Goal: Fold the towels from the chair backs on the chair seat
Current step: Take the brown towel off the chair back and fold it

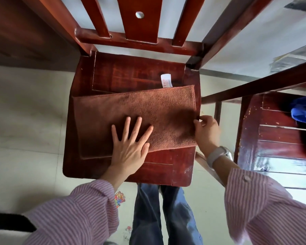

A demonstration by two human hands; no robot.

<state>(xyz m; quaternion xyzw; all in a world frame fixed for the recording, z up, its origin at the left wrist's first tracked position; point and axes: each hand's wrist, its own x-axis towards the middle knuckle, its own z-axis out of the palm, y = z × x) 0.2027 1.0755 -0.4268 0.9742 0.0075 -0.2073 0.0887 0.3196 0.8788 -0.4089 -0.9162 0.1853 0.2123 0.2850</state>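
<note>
A brown towel [148, 110] lies folded into a long band across the dark red wooden chair seat [124, 73]. A white label [166, 80] sticks out of its far edge. My left hand [130, 144] presses flat on the towel's near middle, fingers spread and straight. At the right end my right hand [206, 130] pinches the towel's edge between thumb and fingertips. The chair back [140, 20] with its slats stands beyond the seat, bare of any towel.
A second red chair seat [272, 138] stands to the right with a blue cloth [304, 112] on it. A wooden rail [254, 85] runs diagonally between the two chairs. Pale floor tiles lie to the left, and my legs in jeans stand at the seat's front edge.
</note>
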